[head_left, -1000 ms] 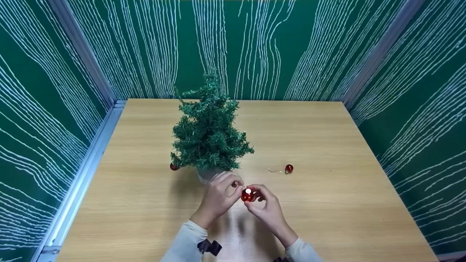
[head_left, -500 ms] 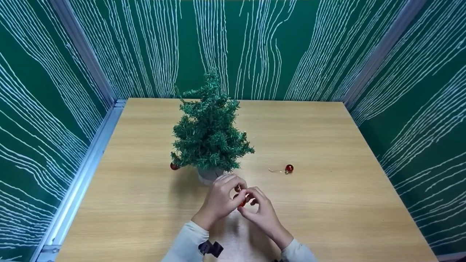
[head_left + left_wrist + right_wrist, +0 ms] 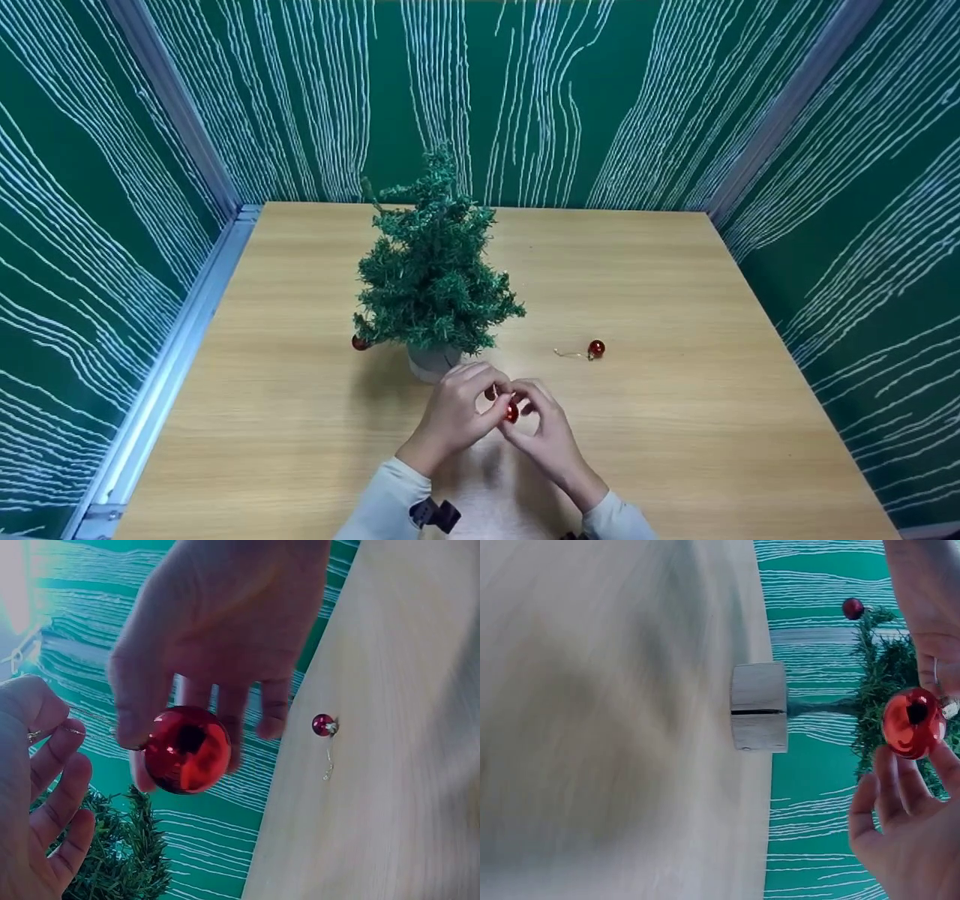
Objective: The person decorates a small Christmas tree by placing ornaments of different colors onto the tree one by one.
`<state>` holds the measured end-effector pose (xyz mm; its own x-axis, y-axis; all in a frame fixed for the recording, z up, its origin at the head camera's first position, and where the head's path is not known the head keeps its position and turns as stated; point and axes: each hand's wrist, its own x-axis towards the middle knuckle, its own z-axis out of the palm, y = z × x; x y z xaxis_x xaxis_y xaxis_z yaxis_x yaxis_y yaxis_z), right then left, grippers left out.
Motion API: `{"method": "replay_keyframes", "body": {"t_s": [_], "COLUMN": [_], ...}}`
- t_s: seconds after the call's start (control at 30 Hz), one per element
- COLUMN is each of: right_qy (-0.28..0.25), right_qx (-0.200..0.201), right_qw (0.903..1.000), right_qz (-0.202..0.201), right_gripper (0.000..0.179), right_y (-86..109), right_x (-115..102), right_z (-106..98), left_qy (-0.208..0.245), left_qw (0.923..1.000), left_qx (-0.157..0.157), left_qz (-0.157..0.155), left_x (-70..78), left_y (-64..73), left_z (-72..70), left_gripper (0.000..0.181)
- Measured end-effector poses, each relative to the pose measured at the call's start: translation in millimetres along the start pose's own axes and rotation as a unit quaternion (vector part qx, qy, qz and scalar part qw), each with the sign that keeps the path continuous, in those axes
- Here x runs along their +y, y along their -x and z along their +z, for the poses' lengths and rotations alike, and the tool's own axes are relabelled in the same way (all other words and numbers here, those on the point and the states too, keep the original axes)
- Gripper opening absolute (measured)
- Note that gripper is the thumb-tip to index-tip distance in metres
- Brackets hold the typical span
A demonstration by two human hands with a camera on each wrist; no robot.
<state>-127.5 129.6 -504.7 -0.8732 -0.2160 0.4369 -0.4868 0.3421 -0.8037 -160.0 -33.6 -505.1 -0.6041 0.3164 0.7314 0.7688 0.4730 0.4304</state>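
Both hands [image 3: 457,412] [image 3: 551,431] close together, red bauble [image 3: 187,754] between.

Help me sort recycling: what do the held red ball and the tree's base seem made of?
Red ball: perhaps plastic or glass; glossy, with mirror-like reflections.
Base: probably wood, matte and pale, with faint grain and a dark split.

From where I stand, one pair of forearms in pale, long fabric sleeves [image 3: 386,499], angled inward, wrists uncovered. One bare left hand [image 3: 461,409], back uppermost, thumb and forefinger pinched at the tips, remaining fingers bent and slightly parted. One bare right hand [image 3: 544,435], thumb set opposite curved fingers in a light grip. Fingertips of the pair turned towards each other, close together.
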Motion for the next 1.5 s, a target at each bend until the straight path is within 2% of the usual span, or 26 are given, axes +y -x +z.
{"method": "replay_keyframes", "body": {"t_s": [0.13, 0.33, 0.53, 0.77, 0.9, 1.03, 1.17, 1.33, 1.5], "right_qy": [0.0, -0.012, -0.015, -0.03, -0.026, -0.03, -0.032, -0.032, -0.032], "right_qx": [0.035, 0.03, 0.051, 0.048, 0.048, 0.048, 0.049, 0.052, 0.052], "right_qw": [0.9987, 0.9987, 0.9976, 0.9974, 0.9977, 0.998, 0.9982, 0.9981, 0.9981], "right_qz": [-0.037, -0.038, -0.044, -0.044, -0.041, -0.028, -0.016, -0.01, -0.008], "right_gripper": [0.033, 0.023, 0.02, 0.014, 0.013, 0.011, 0.008, 0.008, 0.008], "right_y": [-4.6, -9.4, -11.2, -12.3, -12.9, -13.6, -14.2, -14.9, -15.7], "right_x": [-2, -6, -9, -8, -9, -12, -15, -17, -17], "right_z": [-4, -6, -5, -6, -5, -4, -3, -2, -1], "left_qy": [0.004, -0.002, 0.005, 0.01, 0.019, 0.078, 0.131, 0.15, 0.147], "left_qw": [1.0, 1.0, 0.9999, 0.999, 0.9987, 0.9949, 0.9866, 0.9794, 0.9765], "left_qx": [-0.004, -0.009, -0.012, -0.028, -0.021, -0.008, 0.0, -0.014, -0.022], "left_qz": [-0.003, -0.002, -0.004, -0.033, -0.041, -0.065, -0.097, -0.134, -0.156], "left_x": [0.1, -1.4, -1.5, -4.4, -6.1, -6.8, -6.4, -6.5, -5.9], "left_y": [1.3, 4.1, 4.9, 7.9, 10.3, 13.2, 16.4, 17.3, 16.8], "left_z": [0.0, 1.4, 0.1, -0.4, 0.6, 2.5, 3.5, 2.8, 0.4], "left_gripper": [0.008, 0.007, 0.006, 0.003, 0.004, 0.008, 0.012, 0.014, 0.009]}}
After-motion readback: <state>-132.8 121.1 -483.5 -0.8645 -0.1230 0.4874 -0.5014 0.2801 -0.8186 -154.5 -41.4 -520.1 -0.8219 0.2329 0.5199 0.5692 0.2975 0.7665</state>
